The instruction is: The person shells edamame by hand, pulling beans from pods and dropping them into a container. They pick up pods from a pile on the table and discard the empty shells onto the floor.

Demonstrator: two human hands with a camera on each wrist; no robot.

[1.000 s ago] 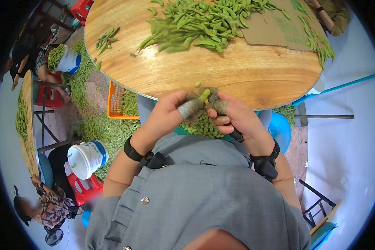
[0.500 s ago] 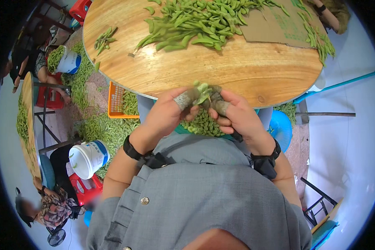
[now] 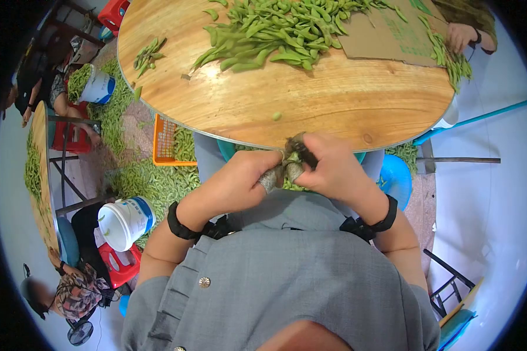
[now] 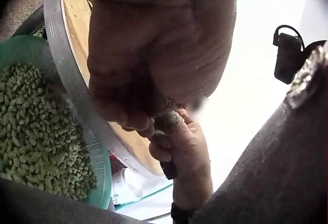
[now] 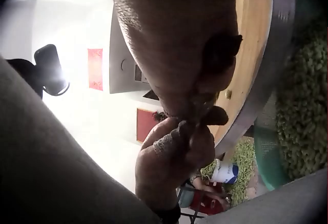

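Green pod [image 3: 294,157] being pinched by left hand [image 3: 240,180] and right hand [image 3: 338,165], just beside near edge of table [image 3: 228,111]; exact contact being hidden. Probably light, soft-skinned, easily crushed; best being held near ends.

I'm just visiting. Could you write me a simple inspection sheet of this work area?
Surface: round wooden table, with one loose bean toward its near edge.
Job's things: pile of green pods on the table; green basin of shelled beans below the edge.
Clutter: cardboard sheet on the table; pods strewn on the floor around a white bucket.
Hands: left hand and right hand meet, fingers curled around a mostly hidden green pod.
Cables: thin line, possibly a cord, near the fan.
Surroundings: seated person at left; red stool.
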